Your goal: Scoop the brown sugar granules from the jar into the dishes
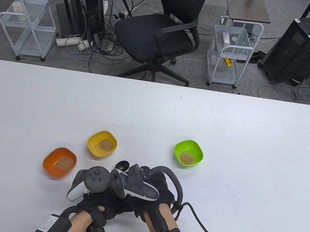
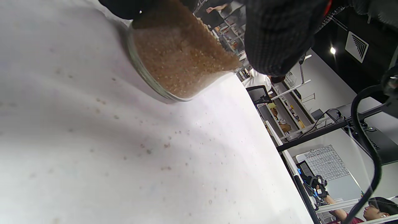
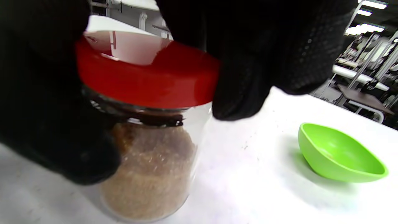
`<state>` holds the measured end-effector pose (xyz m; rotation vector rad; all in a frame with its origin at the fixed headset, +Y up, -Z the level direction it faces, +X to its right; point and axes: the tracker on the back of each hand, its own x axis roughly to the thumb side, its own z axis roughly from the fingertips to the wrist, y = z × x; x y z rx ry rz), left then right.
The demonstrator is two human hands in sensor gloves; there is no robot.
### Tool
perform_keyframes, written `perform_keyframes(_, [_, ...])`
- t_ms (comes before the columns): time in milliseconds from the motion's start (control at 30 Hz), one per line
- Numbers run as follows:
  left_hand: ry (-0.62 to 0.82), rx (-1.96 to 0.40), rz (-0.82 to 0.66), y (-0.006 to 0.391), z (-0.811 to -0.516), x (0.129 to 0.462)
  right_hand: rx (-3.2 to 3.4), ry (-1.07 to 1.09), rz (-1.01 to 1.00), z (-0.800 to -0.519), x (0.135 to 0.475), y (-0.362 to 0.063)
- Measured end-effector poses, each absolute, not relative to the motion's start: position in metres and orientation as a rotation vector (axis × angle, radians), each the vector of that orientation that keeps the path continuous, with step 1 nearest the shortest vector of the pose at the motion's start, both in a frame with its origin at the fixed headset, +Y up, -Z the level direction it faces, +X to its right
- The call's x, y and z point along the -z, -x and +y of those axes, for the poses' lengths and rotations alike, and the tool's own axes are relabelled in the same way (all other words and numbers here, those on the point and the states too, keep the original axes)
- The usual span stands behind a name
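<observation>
Two hands [image 1: 120,194] grip one jar [image 3: 149,168]; three dishes [image 1: 102,144] hold sugar.

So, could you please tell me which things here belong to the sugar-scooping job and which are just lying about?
Part of the job:
glass jar of brown sugar
red lid, gripped by the right hand
left hand, holding the jar
black spoon
orange dish
yellow dish
green dish

Just lying about:
office chair
white wire carts
computer tower
</observation>
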<state>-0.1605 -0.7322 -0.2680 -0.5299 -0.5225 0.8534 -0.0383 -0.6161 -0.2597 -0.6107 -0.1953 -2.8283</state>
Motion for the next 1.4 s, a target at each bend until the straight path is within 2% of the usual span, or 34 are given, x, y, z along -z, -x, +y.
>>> perform_keyframes(100, [0.53,-0.853,-0.523,0.1604,-0.7322,0.2679,2.782,0.617,-0.242,-0.6142,0.258,0.0381])
perform_keyframes(267, [0.53,-0.852,-0.522,0.1604,-0.7322,0.2679,2.784,0.682,-0.479,-0.6127,0.2571,0.0348])
perform_keyframes(500, [0.524,-0.844,-0.519,0.1602,-0.7323,0.2675,2.807,0.606,-0.251,-0.6174,0.2561,0.0392])
perform_keyframes(633, [0.525,-0.846,-0.52,0.1602,-0.7324,0.2674,2.795,0.603,-0.263,-0.617,0.2563,0.0389])
perform_keyframes(800, [0.526,-0.842,-0.52,0.1602,-0.7323,0.2675,2.781,0.678,-0.466,-0.6138,0.2561,0.037])
perform_keyframes(1167, [0.515,-0.831,-0.519,0.1599,-0.7323,0.2669,2.793,0.651,-0.204,-0.6207,0.2541,0.0387])
perform_keyframes(1300, [0.513,-0.827,-0.517,0.1597,-0.7323,0.2666,2.815,0.62,-0.181,-0.6216,0.2534,0.0377])
perform_keyframes(1400, [0.514,-0.828,-0.517,0.1595,-0.7323,0.2665,2.819,0.602,-0.238,-0.6212,0.2543,0.0359])
